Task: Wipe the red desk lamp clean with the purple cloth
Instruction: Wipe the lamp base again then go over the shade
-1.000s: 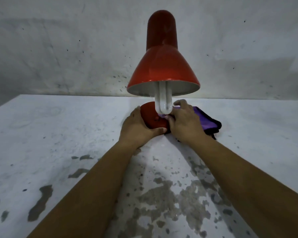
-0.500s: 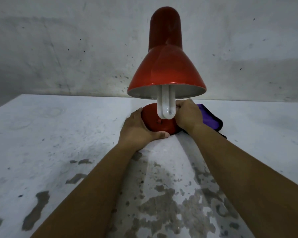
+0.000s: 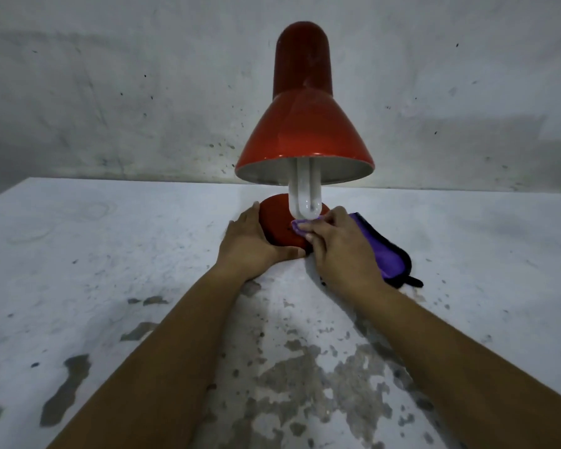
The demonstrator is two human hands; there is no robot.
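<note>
Shade (image 3: 305,137) overhangs base (image 3: 277,226); bulb (image 3: 305,192) hangs almost to it, leaving a narrow gap. Left hand (image 3: 251,239) blocks base's left flank, right hand (image 3: 336,247) and cloth (image 3: 382,251) the right (both touching). Table (image 3: 110,254) bare to far left and far right.

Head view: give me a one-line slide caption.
Left hand steadies the lamp base while right hand presses the cloth on it.

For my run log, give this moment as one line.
step: wiping lamp base | left hand: steadies base | right hand: presses purple cloth on base | shade: untouched
</note>
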